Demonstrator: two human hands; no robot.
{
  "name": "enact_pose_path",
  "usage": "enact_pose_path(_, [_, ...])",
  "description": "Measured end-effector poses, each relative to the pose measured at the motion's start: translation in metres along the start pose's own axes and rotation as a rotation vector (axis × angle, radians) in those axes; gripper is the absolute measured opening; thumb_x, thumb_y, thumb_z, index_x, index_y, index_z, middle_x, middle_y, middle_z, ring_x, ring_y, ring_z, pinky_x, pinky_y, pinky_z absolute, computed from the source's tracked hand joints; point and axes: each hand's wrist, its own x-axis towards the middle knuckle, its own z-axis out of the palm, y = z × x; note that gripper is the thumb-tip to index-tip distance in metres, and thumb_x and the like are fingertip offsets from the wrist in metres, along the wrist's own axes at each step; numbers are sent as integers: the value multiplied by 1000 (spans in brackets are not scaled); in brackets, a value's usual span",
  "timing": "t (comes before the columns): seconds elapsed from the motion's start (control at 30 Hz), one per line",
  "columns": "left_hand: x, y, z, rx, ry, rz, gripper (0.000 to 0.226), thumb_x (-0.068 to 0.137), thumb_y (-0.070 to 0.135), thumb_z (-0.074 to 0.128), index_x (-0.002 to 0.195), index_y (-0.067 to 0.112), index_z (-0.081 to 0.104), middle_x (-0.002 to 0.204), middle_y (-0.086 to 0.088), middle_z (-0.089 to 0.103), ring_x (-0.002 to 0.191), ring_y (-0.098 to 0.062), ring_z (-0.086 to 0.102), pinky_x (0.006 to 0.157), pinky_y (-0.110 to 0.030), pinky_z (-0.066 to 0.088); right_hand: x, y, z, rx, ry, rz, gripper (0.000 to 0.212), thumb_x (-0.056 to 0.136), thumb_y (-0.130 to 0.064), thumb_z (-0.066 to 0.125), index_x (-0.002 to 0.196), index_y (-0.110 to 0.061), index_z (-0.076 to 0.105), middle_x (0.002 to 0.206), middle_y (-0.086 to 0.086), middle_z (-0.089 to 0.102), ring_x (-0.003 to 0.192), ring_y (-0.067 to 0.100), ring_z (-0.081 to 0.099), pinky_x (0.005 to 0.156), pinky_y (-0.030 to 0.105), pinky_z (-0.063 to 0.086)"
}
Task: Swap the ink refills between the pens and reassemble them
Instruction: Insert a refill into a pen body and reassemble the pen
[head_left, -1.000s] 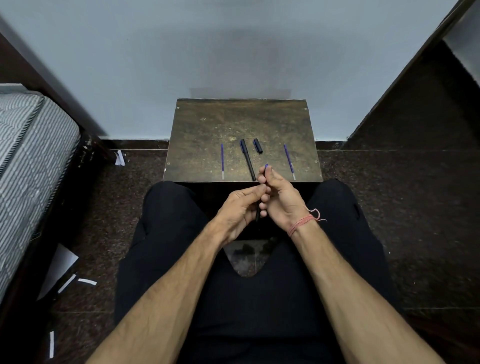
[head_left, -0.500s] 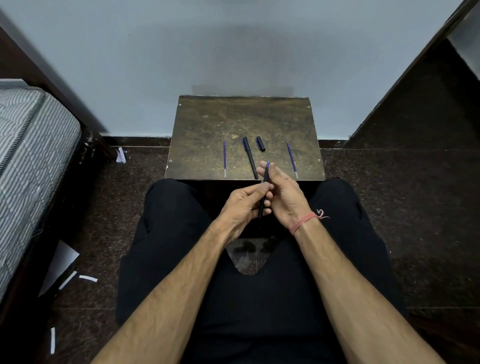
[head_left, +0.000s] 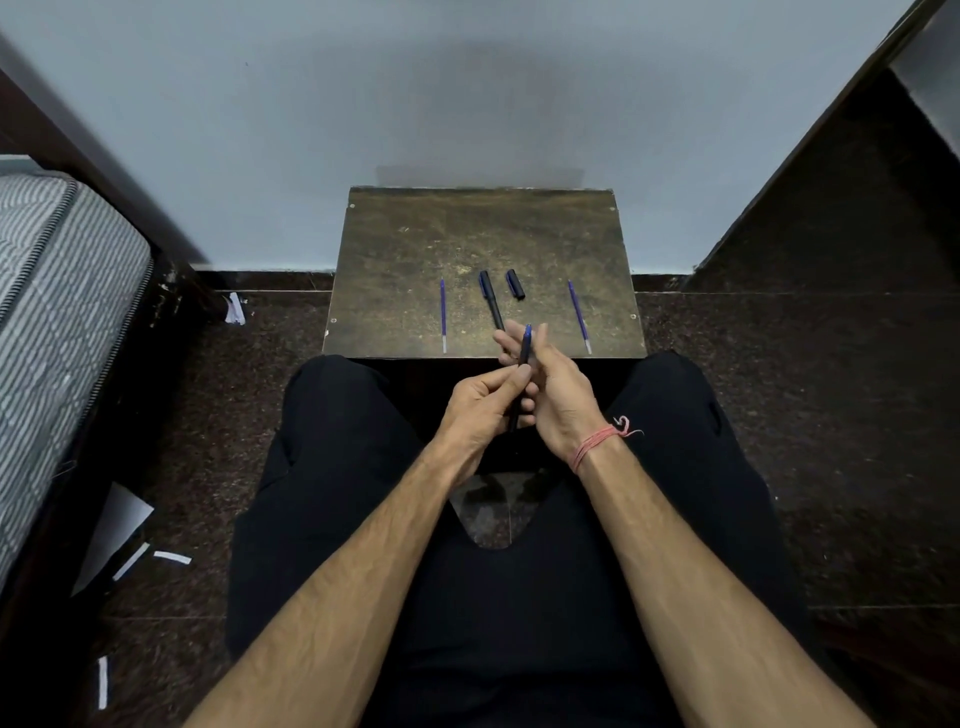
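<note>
We see a worn, scuffed wooden surface (head_left: 415, 249), matt and speckled. The floor (head_left: 779, 395) looks like glossy dark stone, and the pen (head_left: 492, 301) like smooth black plastic.

A worn brown surface (head_left: 415, 239) is standing against the wall, carrying a blue refill (head_left: 443, 314) at left, a black pen (head_left: 491, 299), a loose black cap (head_left: 515, 283) just beside it, and another blue refill (head_left: 578, 316) lying at right.

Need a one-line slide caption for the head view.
Both hands, left and right, hold a pen; two refills, another pen and a cap lie on the small table.
</note>
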Motion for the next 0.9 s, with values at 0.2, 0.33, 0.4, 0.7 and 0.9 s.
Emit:
enact_pose_path(0.2, [-2,1,1,31,5,5,32,111,23,65,135,5,77,95,-2,77,79,-6,69,77,-24,62,4,5,-5,-26,107,-61,25,92,-26,86,107,-19,68,89,-6,68,54,5,44,40,22,37])
enact_pose_path(0.33, [0,0,1,9,30,17,32,111,20,65,132,-1,76,89,0,74,74,-4,67,76,-24,64,4,4,-5,23,63,-12,25,105,-36,69,114,-16,81,108,-1,79,55,4,46,44,20,40])
enact_pose_path(0.4, [1,0,0,7,33,19,30,111,20,66,130,0,78,88,1,75,74,-4,68,74,-23,64,4,2,-3,38,52,-6,33,109,-41,61,122,-17,79,115,-2,78,56,3,44,45,19,39])
enact_pose_path(0.7, [0,1,0,18,35,7,32,110,21,68,135,4,77,90,2,78,76,-3,69,74,-21,65,3,1,-7,68,50,6,18,105,-24,69,115,-11,76,102,2,76,54,4,47,44,19,41])
enact_pose_path(0.9, [-1,2,1,42,41,-1,30,110,21,68,133,7,78,93,0,78,74,-3,69,71,-19,64,3,1,-6,51,81,-55,21,96,-19,82,114,-17,72,93,-6,74,61,5,54,48,21,44])
